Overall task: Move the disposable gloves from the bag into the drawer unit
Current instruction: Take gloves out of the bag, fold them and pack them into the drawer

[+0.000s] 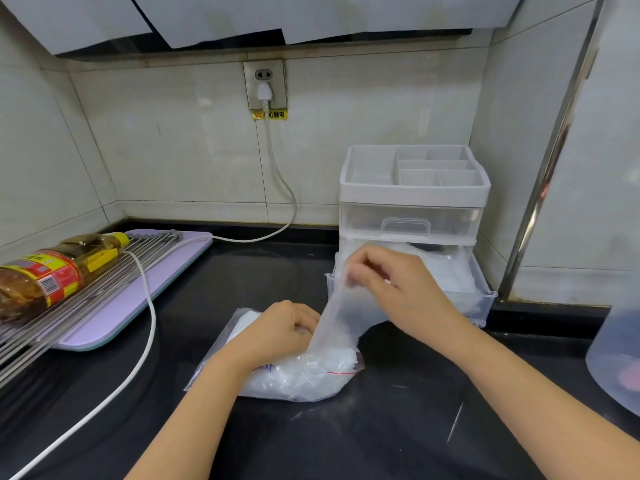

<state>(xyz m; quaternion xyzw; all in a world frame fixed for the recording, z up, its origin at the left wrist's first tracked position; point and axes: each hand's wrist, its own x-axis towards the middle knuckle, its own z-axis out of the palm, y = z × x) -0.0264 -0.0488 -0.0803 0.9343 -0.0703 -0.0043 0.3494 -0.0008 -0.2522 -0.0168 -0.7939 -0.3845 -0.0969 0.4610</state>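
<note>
The bag is a clear zip pouch with a thin red line near its mouth, lying flat on the black tabletop and stuffed with crinkled, milky-white plastic. One disposable glove, thin and see-through, rises out of the bag's mouth as a limp sheet. The right hand has its grip pinched on the top edge of that glove, thumb against fingertips, just in front of the drawer unit. The left hand sits on the bag with its grip curled round the plastic near the opening.

The drawer unit is white and translucent, with a divided tray on top and a closed upper drawer. The bottom drawer is pulled out and holds more pale, crumpled plastic.

The glossy tabletop runs into a tiled corner. To the left, an oil bottle lies on a metal rack over a lilac board. A white cable trails from a wall socket across the surface. A translucent container stands at the right edge.
</note>
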